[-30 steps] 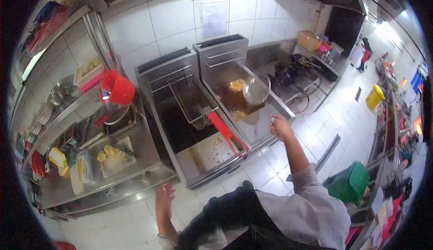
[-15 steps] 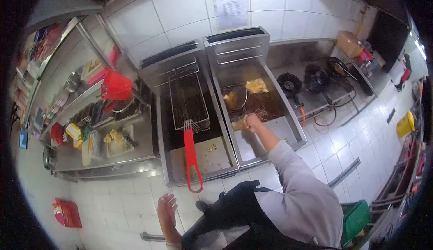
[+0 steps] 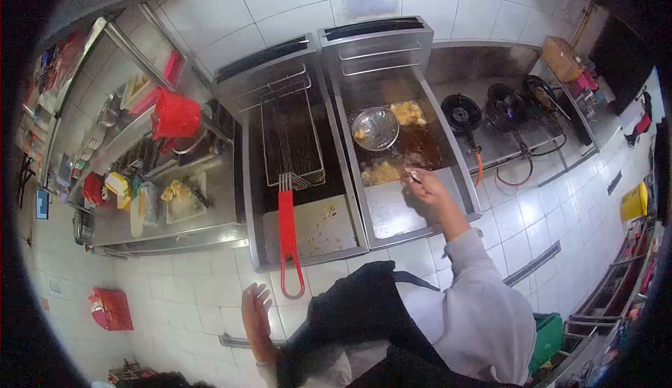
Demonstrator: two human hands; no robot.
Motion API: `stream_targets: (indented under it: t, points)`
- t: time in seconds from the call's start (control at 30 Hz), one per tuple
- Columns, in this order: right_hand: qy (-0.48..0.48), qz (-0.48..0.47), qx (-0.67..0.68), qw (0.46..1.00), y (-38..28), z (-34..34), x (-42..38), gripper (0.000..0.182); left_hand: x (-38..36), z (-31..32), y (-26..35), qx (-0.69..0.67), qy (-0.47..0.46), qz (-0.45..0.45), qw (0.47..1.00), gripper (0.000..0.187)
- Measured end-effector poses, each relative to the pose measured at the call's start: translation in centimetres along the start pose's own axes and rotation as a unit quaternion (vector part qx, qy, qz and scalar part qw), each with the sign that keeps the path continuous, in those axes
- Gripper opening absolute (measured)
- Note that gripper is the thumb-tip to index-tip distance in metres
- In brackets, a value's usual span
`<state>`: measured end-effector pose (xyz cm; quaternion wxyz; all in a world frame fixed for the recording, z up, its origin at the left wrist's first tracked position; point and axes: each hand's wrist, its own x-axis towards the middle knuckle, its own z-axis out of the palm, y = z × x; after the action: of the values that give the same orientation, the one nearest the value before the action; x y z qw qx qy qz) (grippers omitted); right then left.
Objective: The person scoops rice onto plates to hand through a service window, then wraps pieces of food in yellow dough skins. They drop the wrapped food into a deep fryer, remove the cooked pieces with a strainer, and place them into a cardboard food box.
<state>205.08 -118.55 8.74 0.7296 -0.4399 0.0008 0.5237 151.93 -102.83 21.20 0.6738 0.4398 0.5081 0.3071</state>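
My right hand [image 3: 425,186] is closed on the handle of a round skimmer [image 3: 376,129] over the right fryer [image 3: 402,216]. The skimmer's bowl is turned up into view, with a small yellow piece at its left side. Golden fried pieces [image 3: 408,114] float in the dark oil behind it, and another clump [image 3: 381,172] lies nearer the front. My left hand [image 3: 257,311] hangs low in front of the left fryer [image 3: 259,248], holding nothing, its fingers apart. A wire fry basket [image 3: 294,136] with a red handle rests in that fryer, the handle jutting over the front edge.
Gas burners [image 3: 462,111] stand to the right, with an orange hose below. On the left, a steel counter [image 3: 210,234] bears a tray of yellow food [image 3: 183,200]; a red bucket [image 3: 175,115] hangs above it. A red crate [image 3: 112,309] and a green bin [image 3: 547,342] are low down.
The skimmer's round bowl has come into plain view and my right hand has shifted right. My left hand stays low and open. The camera view has shifted slightly.
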Motion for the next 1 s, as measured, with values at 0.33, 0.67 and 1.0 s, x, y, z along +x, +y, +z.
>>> stream_targets:
  t: [0.33, 0.67, 1.0]
  points:
    - [0.082, 0.087, 0.271, 0.955, 1.9, -1.4, -0.3, 0.018, 1.5, 2.4, -0.5, 0.006, -0.055, -0.003, 0.998, 0.050]
    - [0.112, -0.023, 0.302, 0.947, -0.6, -1.4, 10.8, 0.016, -1.4, 3.3, -1.1, -0.011, -0.018, -0.015, 1.000, 0.048]
    - [0.063, -0.125, 0.103, 0.985, 0.2, -6.2, 13.1, 0.013, -4.8, 1.4, -4.1, -0.014, 0.056, -0.070, 0.996, 0.053]
